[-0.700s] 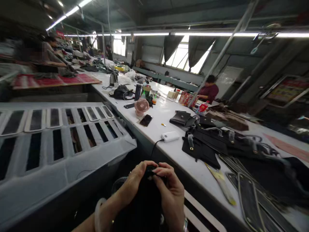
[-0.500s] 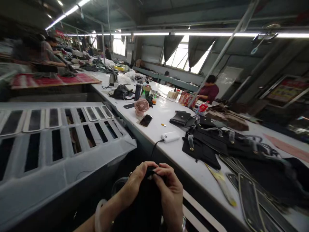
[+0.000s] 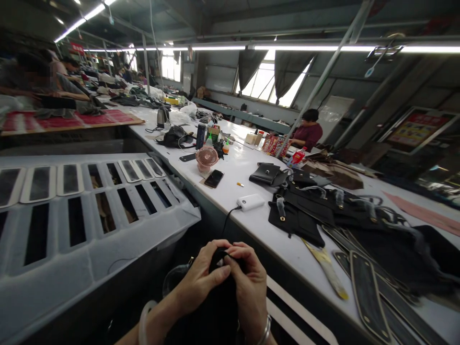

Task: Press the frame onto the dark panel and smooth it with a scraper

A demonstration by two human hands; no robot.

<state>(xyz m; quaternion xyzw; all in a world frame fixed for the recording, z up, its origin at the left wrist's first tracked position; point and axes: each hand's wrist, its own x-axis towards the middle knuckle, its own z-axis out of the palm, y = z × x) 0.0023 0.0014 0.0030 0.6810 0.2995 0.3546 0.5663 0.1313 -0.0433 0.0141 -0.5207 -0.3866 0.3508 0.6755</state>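
My left hand (image 3: 206, 268) and my right hand (image 3: 249, 275) meet at the lower middle of the head view, both pinching the top of a black fabric piece (image 3: 212, 311). The fabric hangs down dark between my wrists, and its exact kind cannot be made out. A small pale spot shows between the fingertips, too small to name. Clear plastic (image 3: 172, 278) sits just left of my left hand. Pale strips (image 3: 302, 311) lie to the right of my right wrist.
On the white table (image 3: 223, 196) stand a pink fan (image 3: 206, 159), a phone (image 3: 214, 178) and a white power bank (image 3: 250, 201). Black bag pieces (image 3: 294, 213), a yellowed blade-like tool (image 3: 327, 270) and dark straps (image 3: 368, 292) lie rightward. Left is a slotted panel (image 3: 97, 244). Co-workers sit farther off.
My left thumb has come across towards my right thumb at the fabric's top edge. The whole view has shifted slightly, so the table items appear farther left.
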